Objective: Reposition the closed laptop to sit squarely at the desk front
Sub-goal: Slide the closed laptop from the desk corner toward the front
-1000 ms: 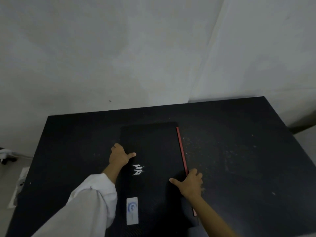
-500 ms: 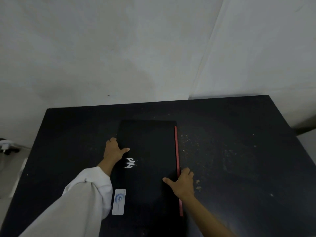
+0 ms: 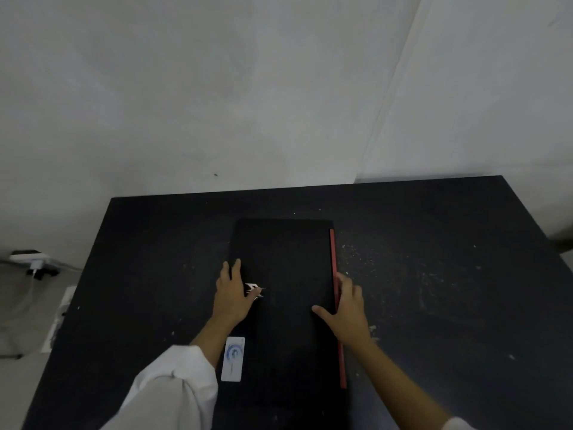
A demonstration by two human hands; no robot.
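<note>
A closed black laptop with a red strip along its right edge lies on the black desk, its long sides running away from me. A white logo and a pale sticker mark its lid. My left hand rests flat on the lid's left part, covering some of the logo. My right hand grips the right edge, thumb on the lid and fingers over the red strip.
White walls meet in a corner behind the desk. At the left, on the floor, lie a white power strip with a plug and cables. Pale crumbs are scattered on the desk right of the laptop.
The laptop has turned from a slight tilt to run straight away from me. My left hand slid from the left edge onto the lid by the logo. My right hand stayed on the right edge.
</note>
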